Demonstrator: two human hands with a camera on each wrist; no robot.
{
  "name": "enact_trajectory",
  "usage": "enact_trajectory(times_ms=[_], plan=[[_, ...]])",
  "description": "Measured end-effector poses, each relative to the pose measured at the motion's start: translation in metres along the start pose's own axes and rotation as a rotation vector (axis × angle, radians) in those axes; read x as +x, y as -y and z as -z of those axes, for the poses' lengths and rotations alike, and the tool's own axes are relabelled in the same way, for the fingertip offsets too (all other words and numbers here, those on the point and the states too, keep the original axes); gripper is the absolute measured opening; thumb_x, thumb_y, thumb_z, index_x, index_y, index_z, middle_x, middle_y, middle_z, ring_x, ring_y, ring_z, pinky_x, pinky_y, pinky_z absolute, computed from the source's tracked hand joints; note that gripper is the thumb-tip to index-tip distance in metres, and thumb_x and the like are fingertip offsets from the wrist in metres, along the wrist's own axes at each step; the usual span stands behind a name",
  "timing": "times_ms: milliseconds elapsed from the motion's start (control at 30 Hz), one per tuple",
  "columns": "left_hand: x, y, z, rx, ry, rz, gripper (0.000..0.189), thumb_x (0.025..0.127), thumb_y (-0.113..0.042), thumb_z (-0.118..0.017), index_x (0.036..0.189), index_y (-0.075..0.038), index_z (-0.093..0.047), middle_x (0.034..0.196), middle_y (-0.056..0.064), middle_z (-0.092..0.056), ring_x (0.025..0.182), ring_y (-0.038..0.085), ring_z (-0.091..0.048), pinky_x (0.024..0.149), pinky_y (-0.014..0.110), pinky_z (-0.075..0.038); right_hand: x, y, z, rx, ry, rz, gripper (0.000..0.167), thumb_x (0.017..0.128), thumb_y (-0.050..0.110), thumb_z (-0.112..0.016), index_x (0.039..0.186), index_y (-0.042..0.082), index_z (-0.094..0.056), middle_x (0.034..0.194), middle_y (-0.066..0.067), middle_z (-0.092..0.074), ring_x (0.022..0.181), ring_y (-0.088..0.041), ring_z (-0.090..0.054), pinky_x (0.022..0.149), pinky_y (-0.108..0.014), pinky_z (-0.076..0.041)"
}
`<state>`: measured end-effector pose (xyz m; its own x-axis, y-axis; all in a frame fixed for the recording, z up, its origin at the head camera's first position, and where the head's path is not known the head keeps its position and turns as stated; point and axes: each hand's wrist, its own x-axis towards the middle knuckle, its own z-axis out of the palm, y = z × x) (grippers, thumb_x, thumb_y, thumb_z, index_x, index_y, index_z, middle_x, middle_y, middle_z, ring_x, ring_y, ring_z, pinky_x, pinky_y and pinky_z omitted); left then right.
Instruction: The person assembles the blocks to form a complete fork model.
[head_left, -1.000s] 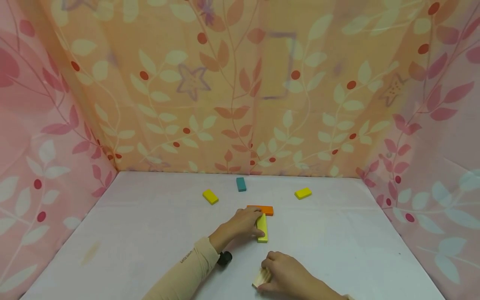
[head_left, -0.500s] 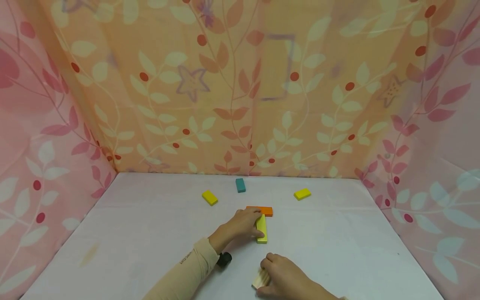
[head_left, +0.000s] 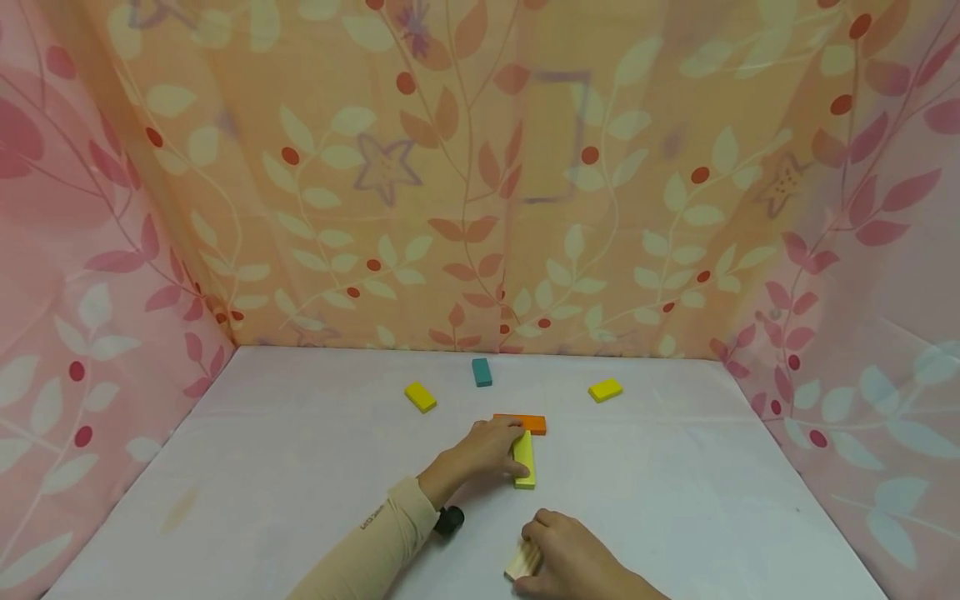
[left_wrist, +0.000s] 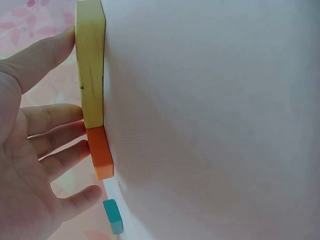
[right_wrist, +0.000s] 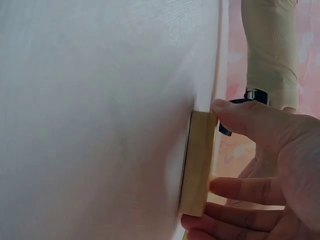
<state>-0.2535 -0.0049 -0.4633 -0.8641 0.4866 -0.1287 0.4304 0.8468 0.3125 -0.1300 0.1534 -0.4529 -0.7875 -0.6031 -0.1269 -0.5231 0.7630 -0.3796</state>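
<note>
Long yellow block (head_left: 528, 460) lies on the desk (head_left: 300, 450) beneath the left hand (head_left: 487, 448), whose fingers are extended and loosely spread, the thumb resting near the block's near end and other fingertips reaching its far end and the orange block (head_left: 534, 426) that lies crosswise there. From the left wrist the two blocks look to be touching; from the head, those fingers hide the orange block's left part and some of the yellow one's left side. Just where each fingertip presses is hard to make out. Nearer the person, the right hand (head_left: 570, 552) grasps a wooden block (head_left: 522, 562), thumb at one end and fingers bent about the other; its right part is lost behind the hand in the head view, and the forearm is cut off by the bottom edge. Under the left wrist sits a black device (head_left: 450, 520), half covered by the beige sleeve (head_left: 367, 542), which also runs out of the picture. Farther back, well apart from the hands, lie a small yellow piece (head_left: 421, 397), a teal piece (head_left: 482, 372) and another yellow piece (head_left: 605, 390), before a leaf-patterned cloth (head_left: 300, 225) with faint, blurred purple drawings.
</note>
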Motion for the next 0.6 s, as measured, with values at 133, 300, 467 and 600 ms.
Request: enact_trajectory(times_ms=[133,300,467,600], plan=[[-0.0007,-0.0001,0.0006,-0.005,-0.001,0.004,0.069,0.078,-0.048,-0.078,0.135,-0.015,-0.058,0.144,0.0,-0.053,0.131,0.019,-0.05,0.11,0.043,-0.038,-0.0024,0.0003,-0.0011,-0.044,-0.063,0.034,0.048,0.074,0.046,-0.08,0.1,0.008,-0.07,0.096,0.002,-0.064,0.081,-0.002,-0.053,0.072,-0.022,-0.053],[-0.0001,0.0019,0.0016,-0.004,0.007,-0.009,0.07,0.08,-0.049,-0.076,0.137,-0.014,-0.056,0.146,0.002,-0.051,0.134,0.02,-0.047,0.112,0.045,-0.037,-0.0041,0.0008,0.0005,-0.098,-0.11,0.054,0.044,0.073,0.044,-0.08,0.1,0.01,-0.069,0.098,0.002,-0.065,0.087,-0.007,-0.058,0.078,-0.027,-0.055],[-0.0005,0.0028,0.0013,0.006,0.004,-0.019,0.071,0.081,-0.048,-0.075,0.139,-0.013,-0.054,0.147,0.003,-0.05,0.135,0.02,-0.045,0.112,0.045,-0.036,-0.0052,0.0004,0.0025,-0.111,-0.121,0.072,0.043,0.073,0.041,-0.081,0.101,0.01,-0.069,0.099,0.002,-0.064,0.087,-0.007,-0.058,0.077,-0.026,-0.054],[-0.0011,0.0026,0.0006,0.002,0.003,-0.017,0.072,0.081,-0.049,-0.075,0.139,-0.013,-0.054,0.147,0.003,-0.05,0.136,0.019,-0.045,0.112,0.045,-0.036,-0.0056,-0.0012,0.0035,-0.113,-0.11,0.075,0.043,0.073,0.037,-0.082,0.104,0.01,-0.069,0.104,0.001,-0.063,0.091,-0.008,-0.057,0.079,-0.026,-0.054]])
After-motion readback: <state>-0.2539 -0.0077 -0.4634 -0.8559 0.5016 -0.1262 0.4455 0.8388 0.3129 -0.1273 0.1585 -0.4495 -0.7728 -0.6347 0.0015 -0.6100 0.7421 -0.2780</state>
